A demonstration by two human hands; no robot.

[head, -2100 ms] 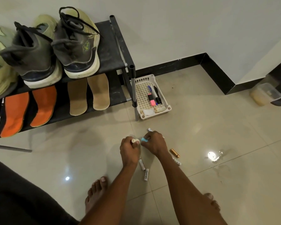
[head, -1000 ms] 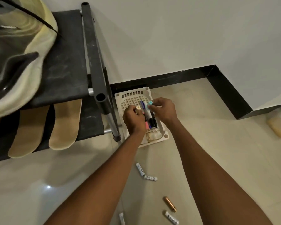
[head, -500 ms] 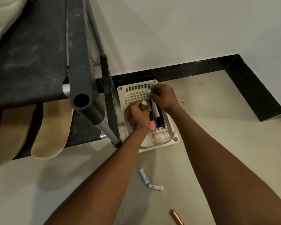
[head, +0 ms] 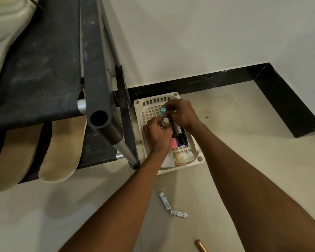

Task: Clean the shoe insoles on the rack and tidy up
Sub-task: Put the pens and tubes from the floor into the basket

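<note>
Both hands have their grip clamped on small items over the white basket (head: pixel 195 150): the left hand (head: pixel 157 134) curls round a cream-capped pen (head: pixel 165 121), and the right hand (head: pixel 182 115) pinches a teal-capped pen (head: pixel 163 110). The task's own things, the tan insoles (head: pixel 62 151), lie on the lower shelf of the shoe rack (head: pixel 98 99), just left of the basket and untouched.

What could go wrong, I judge: the basket sits tight against the rack's leg, so a forearm could knock the frame and shake the insoles and the shoe (head: pixel 4 33) above. The two hands crowd each other, and a pen let go too high could bounce off the markers (head: pixel 179 135) already inside and roll out. Two white batteries (head: pixel 171 207) and a copper tube (head: pixel 201 245) lie loose on the floor (head: pixel 244 124) below the arms, easy to tread on.

Against half a second ago, the hands sit slightly closer together and the view has barely shifted.
</note>
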